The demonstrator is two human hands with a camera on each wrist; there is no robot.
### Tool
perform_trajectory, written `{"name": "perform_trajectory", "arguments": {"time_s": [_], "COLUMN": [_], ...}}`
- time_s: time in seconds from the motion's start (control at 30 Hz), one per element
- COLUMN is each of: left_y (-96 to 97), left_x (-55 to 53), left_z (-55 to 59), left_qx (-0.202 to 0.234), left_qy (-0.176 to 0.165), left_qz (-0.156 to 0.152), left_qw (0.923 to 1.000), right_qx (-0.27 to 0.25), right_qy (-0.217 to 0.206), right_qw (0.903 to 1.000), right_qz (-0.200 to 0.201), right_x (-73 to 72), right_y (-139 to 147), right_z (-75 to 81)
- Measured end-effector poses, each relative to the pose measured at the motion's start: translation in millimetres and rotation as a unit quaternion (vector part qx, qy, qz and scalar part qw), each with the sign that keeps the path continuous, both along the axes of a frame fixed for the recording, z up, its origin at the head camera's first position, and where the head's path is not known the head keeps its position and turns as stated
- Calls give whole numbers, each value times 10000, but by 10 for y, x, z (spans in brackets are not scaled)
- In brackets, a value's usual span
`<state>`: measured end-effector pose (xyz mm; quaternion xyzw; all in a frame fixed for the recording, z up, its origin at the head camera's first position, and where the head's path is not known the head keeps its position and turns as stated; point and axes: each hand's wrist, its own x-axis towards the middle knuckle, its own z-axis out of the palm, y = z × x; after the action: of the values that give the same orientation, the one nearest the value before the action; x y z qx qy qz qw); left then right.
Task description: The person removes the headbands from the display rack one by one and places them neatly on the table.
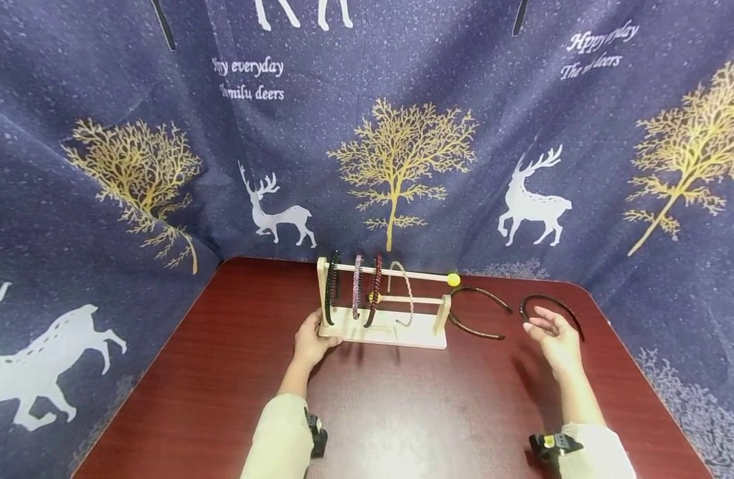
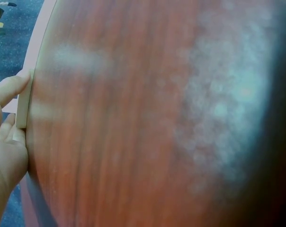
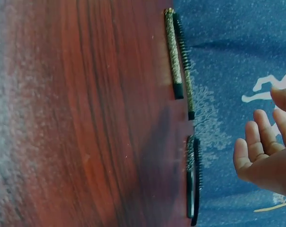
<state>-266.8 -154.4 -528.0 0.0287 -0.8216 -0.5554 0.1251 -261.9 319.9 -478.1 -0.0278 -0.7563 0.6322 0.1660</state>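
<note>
My left hand [image 1: 310, 342] grips the left end of a wooden headband rack [image 1: 423, 336], its thumb at the base's edge in the left wrist view. On the rack's upper rod hang a black headband [image 1: 330, 299], a pink-purple one [image 1: 357, 286], a dark red one [image 1: 377, 286] and a pale braided one [image 1: 410, 296]. My right hand [image 1: 560, 346] hovers with relaxed, slightly bent fingers beside a dark headband [image 1: 567, 308] on the table. In the right wrist view its palm and fingers hold nothing. A brown-gold headband [image 3: 174, 56] lies between the rack and that hand.
The red-brown table [image 1: 403, 399] reaches back to a dark blue cloth [image 1: 319, 133] with deer and trees. A yellow ball [image 1: 453, 280] caps the upper rod's right end, and another yellow ball [image 1: 374, 297] caps the lower rod.
</note>
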Motion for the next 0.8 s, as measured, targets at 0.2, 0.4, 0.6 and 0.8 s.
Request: {"name": "perform_trajectory", "arguments": {"time_s": [0.2,0.4,0.6,0.8], "left_y": [-2,2,-8,-17], "left_x": [-11,14,13,-3], "left_z": [10,-22,-17,-2], "left_qx": [2,-53,18,110], "left_qy": [-43,-104,-115,-72], "left_qz": [42,30,30,-24], "left_qw": [10000,9999,9999,9999], "right_qx": [324,238,190,245], "right_qy": [322,409,370,358], "right_qw": [9982,9970,9966,9956], "right_qz": [400,606,717,825], "right_x": [-152,62,178,193], "right_y": [109,-175,-415,-561], "right_z": [-238,63,287,332]}}
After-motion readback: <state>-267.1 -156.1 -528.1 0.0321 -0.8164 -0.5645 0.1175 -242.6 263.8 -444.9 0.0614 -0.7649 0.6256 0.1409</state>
